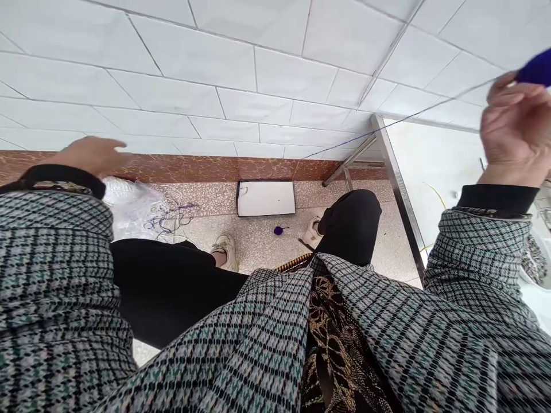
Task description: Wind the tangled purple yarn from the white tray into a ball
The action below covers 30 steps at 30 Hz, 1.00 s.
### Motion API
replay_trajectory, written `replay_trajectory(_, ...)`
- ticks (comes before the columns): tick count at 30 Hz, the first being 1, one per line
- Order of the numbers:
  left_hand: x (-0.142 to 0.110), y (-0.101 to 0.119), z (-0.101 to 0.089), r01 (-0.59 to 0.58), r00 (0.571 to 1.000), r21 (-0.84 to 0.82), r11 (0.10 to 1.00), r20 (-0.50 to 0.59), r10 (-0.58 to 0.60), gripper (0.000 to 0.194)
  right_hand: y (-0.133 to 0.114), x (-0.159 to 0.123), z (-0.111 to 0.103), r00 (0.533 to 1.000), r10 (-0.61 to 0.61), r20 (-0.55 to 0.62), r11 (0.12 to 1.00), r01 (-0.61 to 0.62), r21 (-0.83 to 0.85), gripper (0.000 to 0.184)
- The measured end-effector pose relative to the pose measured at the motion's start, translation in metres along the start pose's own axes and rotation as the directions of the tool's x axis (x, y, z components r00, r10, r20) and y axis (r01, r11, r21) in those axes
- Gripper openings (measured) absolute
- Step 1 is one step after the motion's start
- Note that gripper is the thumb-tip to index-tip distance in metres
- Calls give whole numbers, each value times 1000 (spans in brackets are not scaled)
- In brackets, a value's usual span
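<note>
1. Purple yarn (535, 69), at 2 o'clock, cut off by the view's edge: pinched in the fingertips of the right hand (516, 125).
2. Thread (402, 121): stretched from the right hand towards the centre; far end hard to make out.
3. Left hand (97, 156), between 9 and 10 o'clock: blurred, back outward, near a plastic bag (136, 211); cannot tell whether wide or closed.
4. Probable handling: light, soft, hardly slippery, sturdy, though prone to snag; best gripped around the body, clear of the thread.
</note>
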<state>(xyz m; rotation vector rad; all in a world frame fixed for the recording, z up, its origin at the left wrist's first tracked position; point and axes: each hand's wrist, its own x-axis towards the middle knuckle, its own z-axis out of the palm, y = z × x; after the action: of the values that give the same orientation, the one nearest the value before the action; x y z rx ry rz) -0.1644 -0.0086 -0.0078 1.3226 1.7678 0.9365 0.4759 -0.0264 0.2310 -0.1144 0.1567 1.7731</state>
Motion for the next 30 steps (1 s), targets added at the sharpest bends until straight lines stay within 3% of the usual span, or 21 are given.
replay_trajectory(1, 5, 12, 12, 49, 999, 77, 996, -25, -48, 50, 20, 5, 5, 979, -196, 58, 930, 205, -305, 64)
replay_trajectory(2, 6, 29, 26, 87, 996, 144, 986, -43, -81, 40, 39, 9, 9, 965, -260, 35, 769, 229, -597, 78)
replay_trajectory(3, 4, 50, 41, 98, 995, 193, 976, -46, -91, 27, 56, 13, 12, 952, -303, 43, 598, 225, -769, 87)
replay_trajectory(4, -3, 75, 57, 93, 995, 259, 962, -55, -81, 13, 72, 16, 13, 956, -286, 60, 469, 194, -861, 91)
replay_trajectory(5, -12, 101, 72, 39, 999, 240, 970, -38, -31, 7, 87, 19, 12, 967, -252, 47, 394, 147, -907, 89)
replay_trajectory(7, -36, 152, 99, -152, 988, 63, 986, 11, 152, 19, 113, 24, 7, 973, -231, 9, 317, 84, -945, 78)
replay_trajectory(9, -60, 193, 122, -306, 945, -173, 936, 63, 320, 29, 136, 28, -5, 978, -205, -50, 280, 10, -960, 64)
replay_trajectory(12, -82, 220, 148, -373, 879, -367, 852, 153, 451, 39, 163, 35, -29, 992, -17, -126, 274, -116, -955, 42)
replay_trajectory(14, -87, 217, 163, -354, 859, -447, 822, 192, 475, 44, 175, 42, -48, 983, 86, -160, 280, -178, -943, 31)
replay_trajectory(17, -87, 196, 178, -212, 858, -584, 784, 272, 435, 45, 180, 59, -80, 961, 220, -165, 279, -224, -934, 7)
replay_trajectory(20, -86, 171, 178, -103, 862, -654, 750, 317, 395, 31, 173, 77, -110, 892, 433, -128, 279, -267, -922, 39)
replay_trajectory(24, -78, 144, 168, -192, 876, -615, 765, 244, 416, 11, 164, 96, -142, 798, 587, -136, 233, -328, -916, 69)
replay_trajectory(27, -67, 128, 161, -194, 855, -572, 797, 300, 424, 16, 163, 107, -158, 730, 661, -175, 143, -352, -925, 68)
replay_trajectory(30, -56, 111, 157, -121, 791, -610, 783, 417, 447, 36, 167, 116, -166, 702, 647, -299, -43, -358, -933, 49)
